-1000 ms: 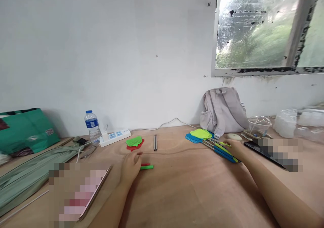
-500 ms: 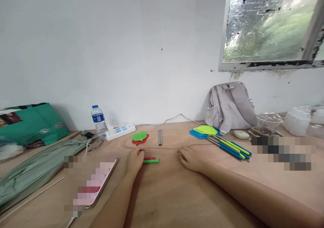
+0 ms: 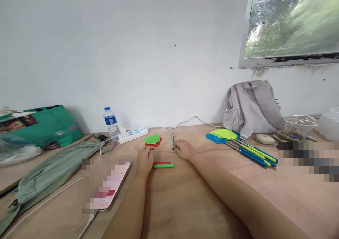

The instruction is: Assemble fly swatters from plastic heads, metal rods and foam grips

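Note:
Two thin metal rods [image 3: 173,141] lie on the wooden table, slightly splayed apart at their near ends. My right hand [image 3: 185,149] is closed with its fingertips on the near end of the right-hand rod. My left hand [image 3: 145,160] rests on the table, fingers stretched forward and holding nothing. Just beyond its fingertips lie a green fly swatter head [image 3: 152,139] and a red fly swatter head [image 3: 158,143], partly overlapped. Between my hands are a green handle tube [image 3: 164,166] and a red handle tube [image 3: 162,163], side by side.
Several assembled fly swatters [image 3: 249,150] lie on the right, before a grey backpack [image 3: 251,108]. On the left are a phone [image 3: 113,189] with a cable, a power strip [image 3: 134,134], a water bottle [image 3: 110,120], green cloth [image 3: 60,164] and a green bag [image 3: 55,126].
My right hand has moved forward and left to the metal rods, and one rod now sits at an angle. My left hand has shifted slightly forward, uncovering more of the handle tubes.

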